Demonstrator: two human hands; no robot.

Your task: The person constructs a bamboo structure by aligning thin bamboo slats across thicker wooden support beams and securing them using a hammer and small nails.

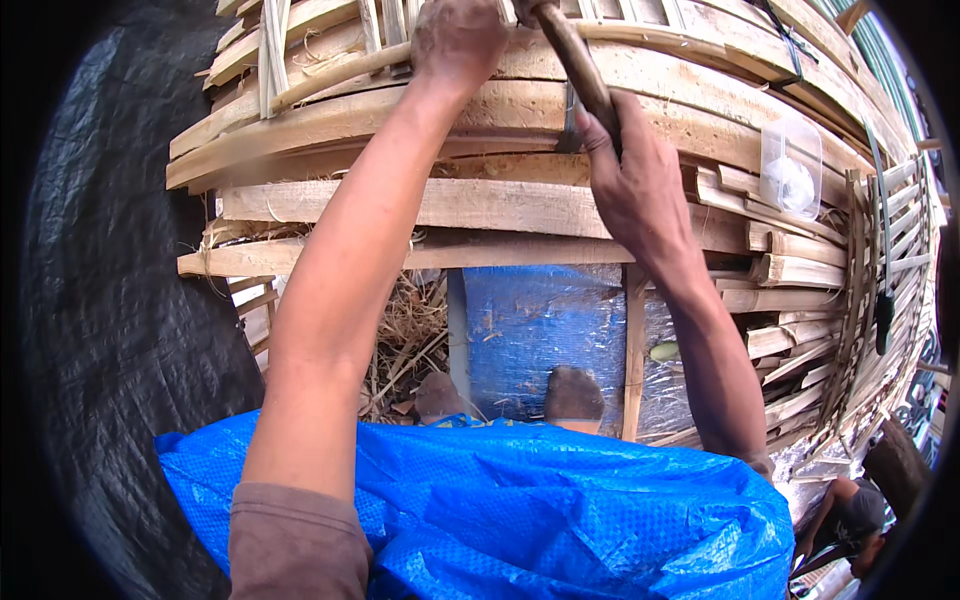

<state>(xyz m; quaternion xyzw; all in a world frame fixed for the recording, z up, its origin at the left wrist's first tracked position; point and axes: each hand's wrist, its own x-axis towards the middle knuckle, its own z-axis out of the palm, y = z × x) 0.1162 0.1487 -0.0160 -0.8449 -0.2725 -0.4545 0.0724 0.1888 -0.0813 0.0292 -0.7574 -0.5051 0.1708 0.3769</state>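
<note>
Basically, right hand (640, 180) wrapped round wooden-handled tool (578, 60), slanting over stacked planks (520, 205), far end at top edge; left hand (460, 40) by pale wooden strip (345, 75), can't tell if gripping.

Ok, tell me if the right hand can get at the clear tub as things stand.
Probably yes: the tub sits right of the right hand, with nothing seen standing between them. But that hand grips a handle, so would likely need to let go first.
</note>
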